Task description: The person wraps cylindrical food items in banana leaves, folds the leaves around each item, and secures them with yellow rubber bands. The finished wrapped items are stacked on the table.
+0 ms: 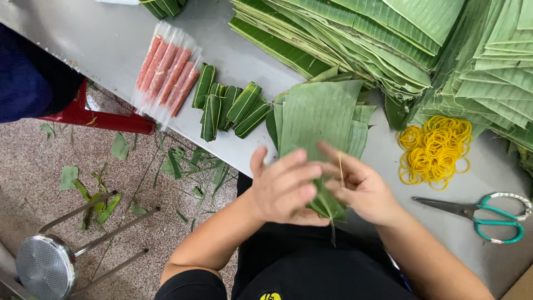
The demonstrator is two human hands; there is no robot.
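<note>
Head view looked down on a grey table (111,39). Both hands met at its near edge: the left hand (283,186) cupped a half-folded leaf packet (327,203), the right hand (361,189) pinched it and a thin yellow rubber band (340,169). Several wrapped bundles (227,108) already lay finished beside packaged pink sausages (166,69); stacked banana leaves (361,39) and loose bands (436,150) remained.

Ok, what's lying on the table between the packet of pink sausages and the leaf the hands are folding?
In the head view, a cluster of small wrapped leaf bundles lies between the sausage packet and the folded leaf.
</note>
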